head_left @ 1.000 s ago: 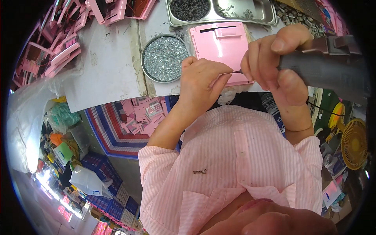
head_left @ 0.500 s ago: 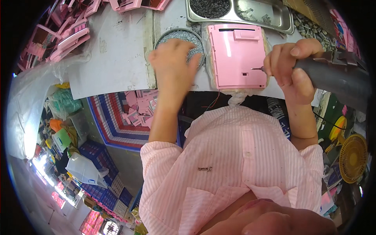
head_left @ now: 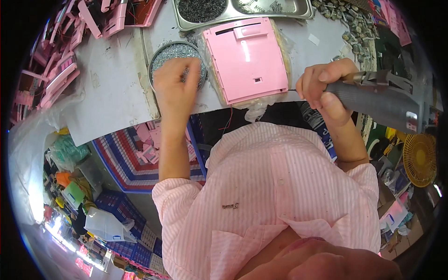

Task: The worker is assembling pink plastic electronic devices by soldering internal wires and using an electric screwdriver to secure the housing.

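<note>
My left hand is over a round metal dish of small silvery screws. Its fingers curl down into the dish with thumb and forefinger bent toward each other; whatever they pinch is hidden. My right hand is wrapped round a dark grey electric screwdriver, held almost level. The thin bit points left, by the lower right corner of a pink plastic housing. That housing lies flat on a plastic-wrapped pad, with a slot along its far edge and a small square opening near its near edge.
Beyond the housing stands a steel tray with dark springs. Small metal parts are heaped at the far right, and pink housings pile up at the left. Below the table edge, a striped basket holds pink pieces.
The view has shifted, so the table things sit further left. My left fingers have curled further into the screws. The screwdriver bit has moved from over the housing to its lower right corner.
</note>
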Demonstrator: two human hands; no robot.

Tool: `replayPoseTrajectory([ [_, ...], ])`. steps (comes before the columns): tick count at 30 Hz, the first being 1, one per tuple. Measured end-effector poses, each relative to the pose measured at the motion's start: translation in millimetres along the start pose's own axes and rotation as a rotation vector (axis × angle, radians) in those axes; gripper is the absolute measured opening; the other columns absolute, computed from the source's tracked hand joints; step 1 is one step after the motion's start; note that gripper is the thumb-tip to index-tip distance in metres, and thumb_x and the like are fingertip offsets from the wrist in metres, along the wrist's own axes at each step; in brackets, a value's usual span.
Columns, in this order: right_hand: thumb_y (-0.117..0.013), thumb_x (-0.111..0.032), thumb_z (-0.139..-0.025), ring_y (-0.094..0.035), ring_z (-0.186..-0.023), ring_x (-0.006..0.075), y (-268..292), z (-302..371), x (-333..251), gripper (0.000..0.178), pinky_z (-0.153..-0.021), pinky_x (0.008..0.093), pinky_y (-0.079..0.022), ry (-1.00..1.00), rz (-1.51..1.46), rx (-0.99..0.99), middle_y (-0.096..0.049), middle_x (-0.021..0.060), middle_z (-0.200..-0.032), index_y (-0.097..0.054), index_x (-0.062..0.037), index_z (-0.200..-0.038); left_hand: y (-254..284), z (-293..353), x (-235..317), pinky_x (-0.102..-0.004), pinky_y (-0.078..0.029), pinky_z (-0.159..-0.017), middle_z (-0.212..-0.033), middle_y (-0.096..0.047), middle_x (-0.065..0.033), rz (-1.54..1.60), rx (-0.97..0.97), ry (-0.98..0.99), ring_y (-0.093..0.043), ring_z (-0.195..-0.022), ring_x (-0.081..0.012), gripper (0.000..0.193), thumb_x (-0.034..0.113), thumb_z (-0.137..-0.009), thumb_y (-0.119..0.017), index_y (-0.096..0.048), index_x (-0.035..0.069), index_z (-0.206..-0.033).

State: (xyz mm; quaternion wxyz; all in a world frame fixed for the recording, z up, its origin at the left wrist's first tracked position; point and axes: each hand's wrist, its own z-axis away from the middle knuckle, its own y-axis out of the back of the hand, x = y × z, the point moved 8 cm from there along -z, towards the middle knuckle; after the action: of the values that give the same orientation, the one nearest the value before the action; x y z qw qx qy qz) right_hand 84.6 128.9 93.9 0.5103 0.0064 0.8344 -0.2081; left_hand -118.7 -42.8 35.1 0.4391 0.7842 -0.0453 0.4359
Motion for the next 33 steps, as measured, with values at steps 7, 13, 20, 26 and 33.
replayPoseTrajectory([
  [7, -0.066, -0.009, -0.09, -0.053, -0.056, 0.0166, -11.3, 5.0, 15.9, 0.021, -0.057, 0.0344, -0.048, -0.045, 0.165, -0.058, -0.052, 0.0043, -0.064, -0.048, -0.0051, -0.098, -60.2, 21.9, 77.0, -0.0362, -0.046, -0.071, -0.082, -0.067, -0.0058, 0.311, -0.217, -0.197, -0.061, -0.076, -0.025, 0.013, 0.007, -0.078, -0.077, -0.07, 0.007, -0.089],
  [13, -0.064, -0.005, -0.09, -0.054, -0.058, 0.0161, -9.4, -0.8, 8.4, 0.022, -0.056, 0.0317, -0.047, 0.0, 0.117, -0.108, -0.052, 0.0064, -0.066, -0.048, -0.0024, -0.106, -70.4, 35.0, 101.4, -0.0359, -0.04, -0.078, -0.088, -0.068, -0.0007, 0.139, -0.163, -0.356, -0.061, -0.081, -0.0193, 0.017, 0.008, -0.08, -0.076, -0.071, 0.011, -0.097],
  [20, -0.061, -0.016, -0.095, -0.047, -0.056, 0.0121, -14.2, -22.4, -25.9, 0.027, -0.057, 0.0316, -0.045, 0.024, -0.032, -0.086, -0.049, 0.0026, -0.065, -0.044, -0.0072, -0.115, -82.5, 34.8, 110.9, -0.0377, -0.036, -0.081, -0.088, -0.066, 0.0027, 0.157, -0.136, -0.406, -0.058, -0.078, -0.0167, 0.017, 0.011, -0.08, -0.075, -0.071, 0.014, -0.096],
  [26, -0.061, -0.015, -0.096, -0.046, -0.055, 0.0125, -6.6, -28.3, -18.4, 0.027, -0.056, 0.0318, -0.044, 0.077, -0.03, -0.072, -0.05, 0.0037, -0.066, -0.043, -0.0061, -0.115, -74.0, 18.8, 107.3, -0.0397, -0.037, -0.083, -0.091, -0.068, -0.001, -0.008, -0.104, -0.328, -0.062, -0.084, -0.0198, 0.017, 0.012, -0.08, -0.073, -0.071, 0.012, -0.097],
  [33, -0.059, -0.013, -0.096, -0.043, -0.057, 0.0126, 34.9, -44.5, 28.3, 0.019, -0.058, 0.0337, -0.04, 0.052, 0.075, 0.035, -0.046, 0.0032, -0.065, -0.047, -0.0078, -0.109, 17.1, -5.9, 1.1, -0.0409, -0.043, -0.084, -0.095, -0.07, -0.0057, -0.408, 0.006, 0.054, -0.064, -0.096, -0.0259, 0.018, 0.019, -0.08, -0.078, -0.072, 0.01, -0.093],
])
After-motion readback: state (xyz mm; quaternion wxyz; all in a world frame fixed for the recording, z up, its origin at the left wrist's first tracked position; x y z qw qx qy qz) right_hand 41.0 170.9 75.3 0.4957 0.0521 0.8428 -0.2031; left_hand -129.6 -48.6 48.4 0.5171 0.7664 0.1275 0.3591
